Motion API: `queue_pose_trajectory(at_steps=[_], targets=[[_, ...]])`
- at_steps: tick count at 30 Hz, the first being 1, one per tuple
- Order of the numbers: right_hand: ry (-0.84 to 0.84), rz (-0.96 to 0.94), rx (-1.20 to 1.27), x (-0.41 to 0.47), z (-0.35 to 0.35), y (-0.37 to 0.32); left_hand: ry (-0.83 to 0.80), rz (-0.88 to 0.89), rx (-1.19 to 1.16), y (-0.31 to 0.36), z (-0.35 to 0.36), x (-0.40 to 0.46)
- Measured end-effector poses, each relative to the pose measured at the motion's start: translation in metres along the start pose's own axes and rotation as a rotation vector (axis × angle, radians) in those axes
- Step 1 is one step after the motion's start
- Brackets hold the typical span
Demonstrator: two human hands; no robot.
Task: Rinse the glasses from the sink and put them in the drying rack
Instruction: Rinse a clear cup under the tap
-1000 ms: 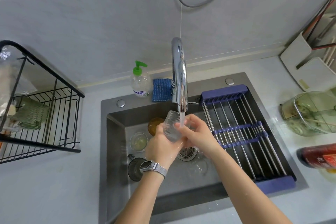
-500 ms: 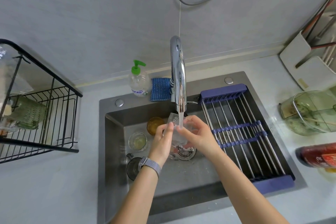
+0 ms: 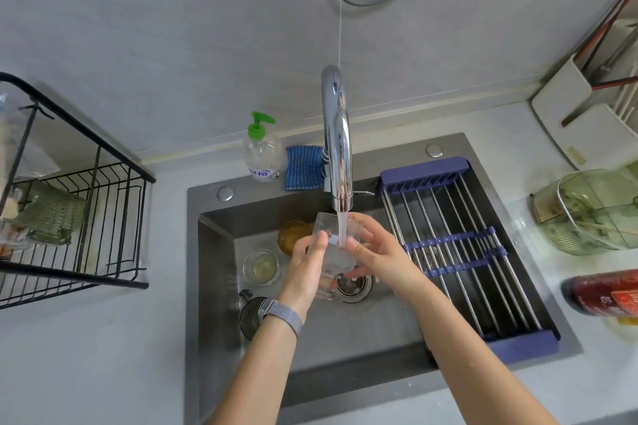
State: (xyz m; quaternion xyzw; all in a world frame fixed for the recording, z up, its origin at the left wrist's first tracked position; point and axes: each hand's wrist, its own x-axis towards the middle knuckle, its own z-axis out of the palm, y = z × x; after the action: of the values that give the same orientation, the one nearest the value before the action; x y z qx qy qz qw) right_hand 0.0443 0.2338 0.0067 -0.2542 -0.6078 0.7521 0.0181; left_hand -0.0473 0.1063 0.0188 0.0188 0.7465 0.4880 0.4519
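Clear ribbed glass (image 3: pixel 334 245) held under the faucet (image 3: pixel 336 138), over the sink (image 3: pixel 221 252) drain; water stream (image 3: pixel 341 228) runs into its mouth. Left hand (image 3: pixel 305 269) wraps the glass's left side, fingers curled round it; right hand (image 3: pixel 374 252) grips the right side, thumb at the rim. Glass base hard to make out: transparent, blurs w/ drain behind. In the basin: amber glass (image 3: pixel 293 236) partly hidden by left fingers, small clear glass (image 3: pixel 261 267) beside it, dark cup (image 3: pixel 252 317) half covered by the wrist w/ watch. Black wire drying rack (image 3: pixel 79 224) at left, cut off by frame edge, holds a green ribbed glass (image 3: pixel 51 214). Roll-up rack (image 3: pixel 459 252) spans sink's right part. Soap bottle (image 3: pixel 262 152) & blue sponge (image 3: pixel 303 167) behind the sink.
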Motion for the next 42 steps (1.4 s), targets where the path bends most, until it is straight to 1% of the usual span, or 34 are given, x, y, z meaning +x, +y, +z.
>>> queue_pose_trajectory(at_steps=[3,6,12,15,16,20,24,25,26,29,30,32,36,39,40,42], targets=[[-0.001,0.021,0.076,0.0,-0.003,0.004,-0.019,0.003,-0.055,0.002,-0.002,-0.001],[0.058,0.015,0.091,0.002,0.001,0.006,-0.018,0.01,-0.09,0.004,-0.003,-0.004],[0.164,-0.031,-0.001,0.006,0.032,0.011,-0.012,0.035,-0.108,0.004,0.008,-0.012],[0.243,-0.019,-0.072,0.005,0.036,0.014,-0.009,0.003,-0.102,-0.002,0.009,-0.011],[0.257,-0.029,-0.078,0.004,0.036,0.015,0.014,0.005,-0.106,-0.002,0.009,-0.012],[0.218,-0.031,-0.098,0.0,0.037,0.014,0.005,0.01,-0.112,-0.004,0.008,-0.012],[0.267,-0.023,-0.109,0.004,0.04,0.017,-0.003,0.012,-0.065,-0.003,0.005,-0.012],[0.285,-0.008,-0.079,0.005,0.043,0.017,0.006,0.014,-0.051,-0.004,0.004,-0.011],[0.313,0.037,0.016,0.008,0.046,0.016,0.02,0.019,-0.04,-0.006,0.005,-0.011],[0.415,0.263,0.437,0.017,0.051,0.008,0.034,0.064,0.056,-0.008,0.01,-0.012],[0.424,0.317,0.52,0.02,0.049,0.005,0.059,0.095,0.103,-0.009,0.012,-0.012],[0.481,0.399,0.591,0.02,0.047,0.0,0.129,0.116,0.15,-0.007,0.014,-0.014],[0.462,0.323,0.441,0.013,0.062,-0.004,0.221,0.08,0.138,-0.003,0.015,-0.013],[0.464,0.137,0.224,0.008,0.07,0.005,0.255,0.103,0.198,-0.001,0.017,-0.014],[0.479,0.084,0.175,0.008,0.071,0.007,0.265,0.123,0.225,-0.001,0.018,-0.016],[0.536,0.057,0.151,0.01,0.071,0.007,0.284,0.145,0.251,0.0,0.019,-0.017]])
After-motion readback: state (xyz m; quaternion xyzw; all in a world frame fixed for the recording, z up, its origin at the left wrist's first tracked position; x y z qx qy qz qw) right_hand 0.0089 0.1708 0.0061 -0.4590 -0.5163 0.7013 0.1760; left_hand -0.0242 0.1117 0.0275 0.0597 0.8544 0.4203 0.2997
